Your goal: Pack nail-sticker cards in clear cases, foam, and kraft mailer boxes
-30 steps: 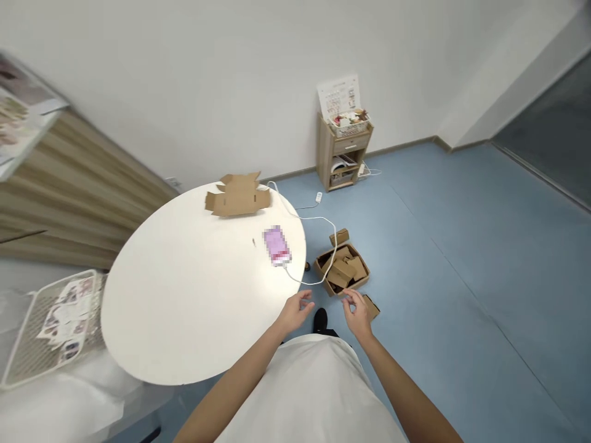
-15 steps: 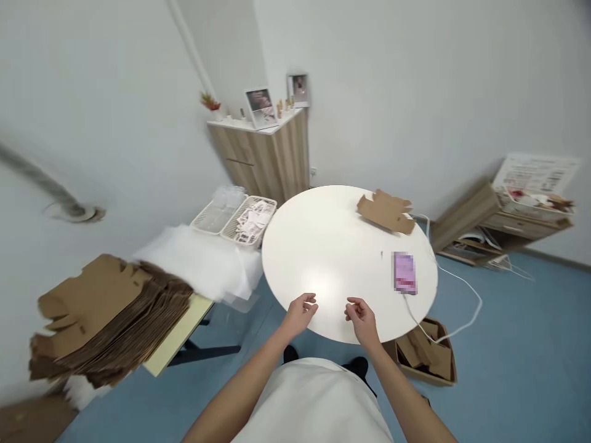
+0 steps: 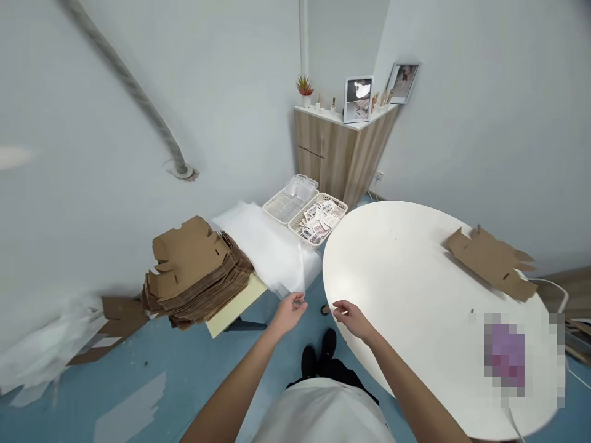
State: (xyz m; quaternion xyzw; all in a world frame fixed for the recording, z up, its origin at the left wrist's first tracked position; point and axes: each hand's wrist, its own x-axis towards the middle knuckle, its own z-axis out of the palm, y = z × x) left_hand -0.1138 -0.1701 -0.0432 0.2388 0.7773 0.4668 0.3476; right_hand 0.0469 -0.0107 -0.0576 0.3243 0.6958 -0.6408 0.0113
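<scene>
My left hand (image 3: 289, 311) hangs in front of me over the blue floor, its fingers curled loosely and nothing in them. My right hand (image 3: 349, 317) is level with it at the near edge of the round white table (image 3: 406, 277), fingers half curled with thumb and forefinger close together, also holding nothing. A flat brown cardboard box blank (image 3: 492, 262) lies on the far right of the table. A stack of the same flat blanks (image 3: 196, 271) rests on a low yellow-topped table to the left.
A phone (image 3: 505, 355) on a white cable lies on the table at the right. White foam sheets (image 3: 268, 246) and two white baskets (image 3: 318, 219) sit beyond the stack. A wooden cabinet (image 3: 341, 154) with picture frames fills the corner. Cardboard scraps (image 3: 115, 314) lie on the floor.
My view has swung left: the table and phone slid right, and the cardboard stack and cabinet moved toward the centre. Both hands kept their loose pose in front of me.
</scene>
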